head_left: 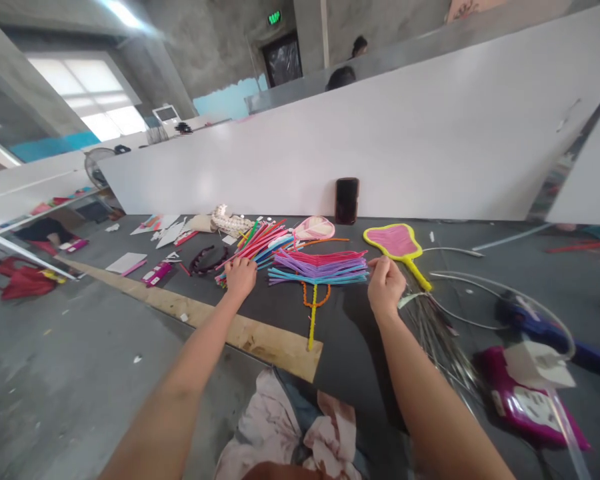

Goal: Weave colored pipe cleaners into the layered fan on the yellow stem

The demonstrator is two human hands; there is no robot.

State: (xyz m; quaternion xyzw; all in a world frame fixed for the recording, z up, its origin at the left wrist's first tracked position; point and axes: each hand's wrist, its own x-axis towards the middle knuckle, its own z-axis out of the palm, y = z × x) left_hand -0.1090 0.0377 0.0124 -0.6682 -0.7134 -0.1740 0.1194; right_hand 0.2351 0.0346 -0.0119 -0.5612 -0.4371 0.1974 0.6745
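My left hand (241, 277) lies curled at the lower end of a loose bundle of multicoloured pipe cleaners (260, 245), and its grip is unclear. My right hand (386, 288) is at the right ends of flat-laid purple, pink and blue pipe cleaners (320, 268), its fingertips close to them. Just above that hand is a pink paddle shape with a yellow rim and handle (396, 243). Below the laid row runs a yellow stem with an orange loop (313, 313). A pale pink fan shape (315, 229) sits behind the row.
The dark work table (300, 347) holds silver wires (435, 330), a blue glue gun (545, 330), a magenta packet (525, 407) and paper scraps. A phone (347, 200) leans against a white partition (360, 147). A wooden strip (240, 331) lies along the table's edge.
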